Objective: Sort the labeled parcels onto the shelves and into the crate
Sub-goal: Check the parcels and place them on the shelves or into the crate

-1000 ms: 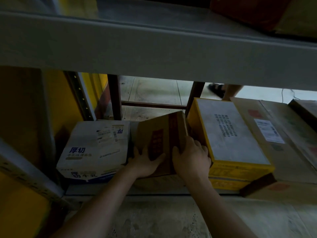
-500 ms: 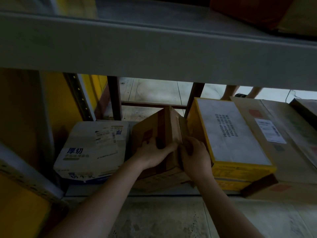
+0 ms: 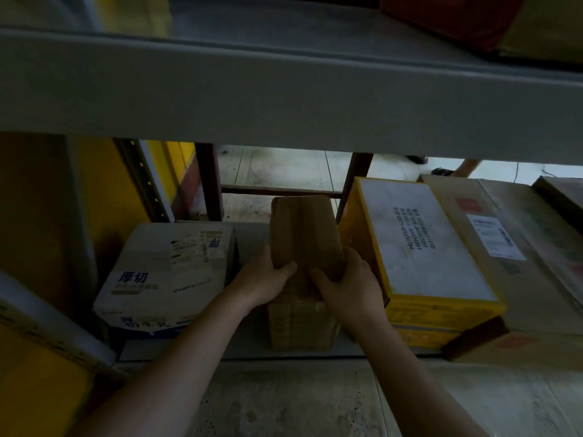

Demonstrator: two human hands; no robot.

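Under the shelf (image 3: pixel 284 89), both hands (image 3: pixel 268 280) (image 3: pixel 350 287) clasp the brown parcel (image 3: pixel 304 234)

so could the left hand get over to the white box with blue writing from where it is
Probably yes: the left hand grips the brown parcel right beside the white box, with only a bare strip of shelf between them.

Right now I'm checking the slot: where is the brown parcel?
Head view, centre of the lower shelf: the brown parcel stands between the white box and the yellow box, held by both hands.
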